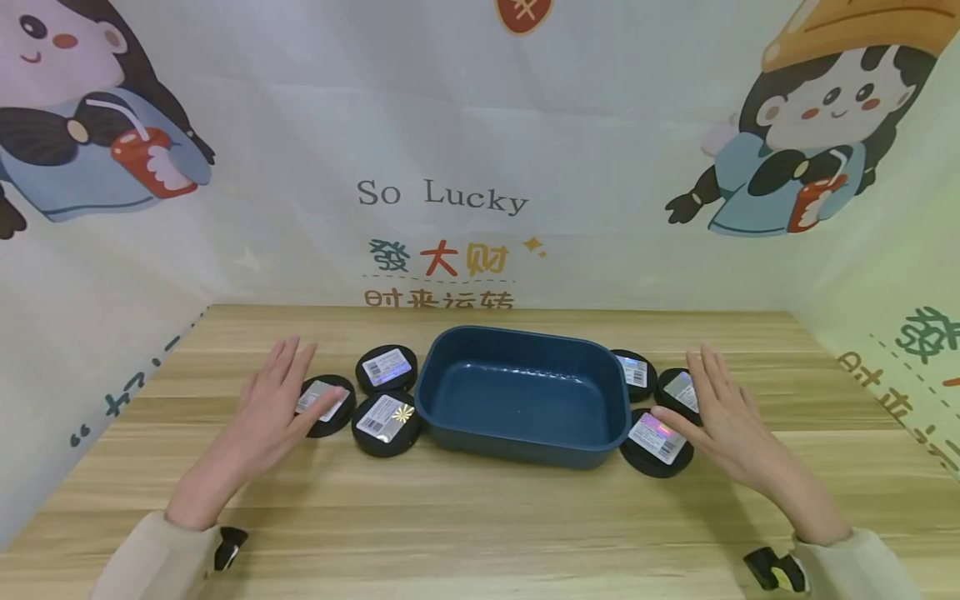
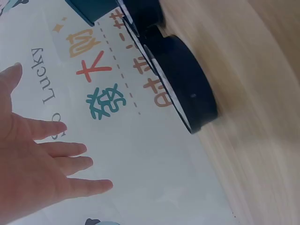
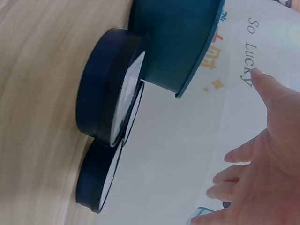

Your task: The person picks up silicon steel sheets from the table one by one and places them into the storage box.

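Observation:
A dark blue plastic tub stands empty in the middle of the wooden table. Three flat black round tins with white labels lie at its left, and three more at its right. My left hand is spread flat over the leftmost tin, its thumb above the label. My right hand is spread flat too, with its thumb tip by the nearest right tin. Neither hand holds anything. The left wrist view shows the left hand apart from a tin.
Printed cartoon panels wall the table at the back and both sides. Bare wood lies in front of the tub and the tins. The right wrist view shows two tins against the tub, with the right hand off to the side.

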{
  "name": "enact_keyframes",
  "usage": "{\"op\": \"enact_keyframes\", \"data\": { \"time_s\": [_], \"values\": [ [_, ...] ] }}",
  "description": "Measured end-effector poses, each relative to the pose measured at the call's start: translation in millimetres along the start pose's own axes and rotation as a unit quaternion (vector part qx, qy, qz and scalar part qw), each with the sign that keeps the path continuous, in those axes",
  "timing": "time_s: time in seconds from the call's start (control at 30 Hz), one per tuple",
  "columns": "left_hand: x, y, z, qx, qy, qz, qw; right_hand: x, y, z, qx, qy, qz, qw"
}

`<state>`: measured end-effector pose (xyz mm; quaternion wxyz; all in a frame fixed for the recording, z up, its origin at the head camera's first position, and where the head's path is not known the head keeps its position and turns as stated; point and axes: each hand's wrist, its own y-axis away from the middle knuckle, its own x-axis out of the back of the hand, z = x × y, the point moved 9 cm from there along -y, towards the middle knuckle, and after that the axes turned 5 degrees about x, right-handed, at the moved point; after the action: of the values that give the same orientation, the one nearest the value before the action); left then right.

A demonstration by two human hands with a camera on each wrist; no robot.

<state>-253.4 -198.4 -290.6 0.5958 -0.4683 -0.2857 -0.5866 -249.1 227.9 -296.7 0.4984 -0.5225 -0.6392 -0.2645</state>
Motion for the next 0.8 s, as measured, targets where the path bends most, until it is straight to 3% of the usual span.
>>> {"op": "enact_keyframes", "data": {
  "time_s": [0.27, 0.57, 0.8],
  "values": [
    [2.5, -4.0, 24.5, -0.061, 0.005, 0.044, 0.9971, 6.6, -1.6, -8.0, 0.03, -0.002, 0.011, 0.999],
    [-23.7, -9.4, 44.7, -0.103, -0.006, 0.03, 0.9942, -7.3, -2.4, -15.3, 0.078, 0.051, 0.012, 0.996],
    [-42.5, -11.9, 58.8, -0.14, -0.003, 0.017, 0.99, -20.5, -2.2, -16.9, 0.103, 0.051, 0.007, 0.993]
  ]
}}
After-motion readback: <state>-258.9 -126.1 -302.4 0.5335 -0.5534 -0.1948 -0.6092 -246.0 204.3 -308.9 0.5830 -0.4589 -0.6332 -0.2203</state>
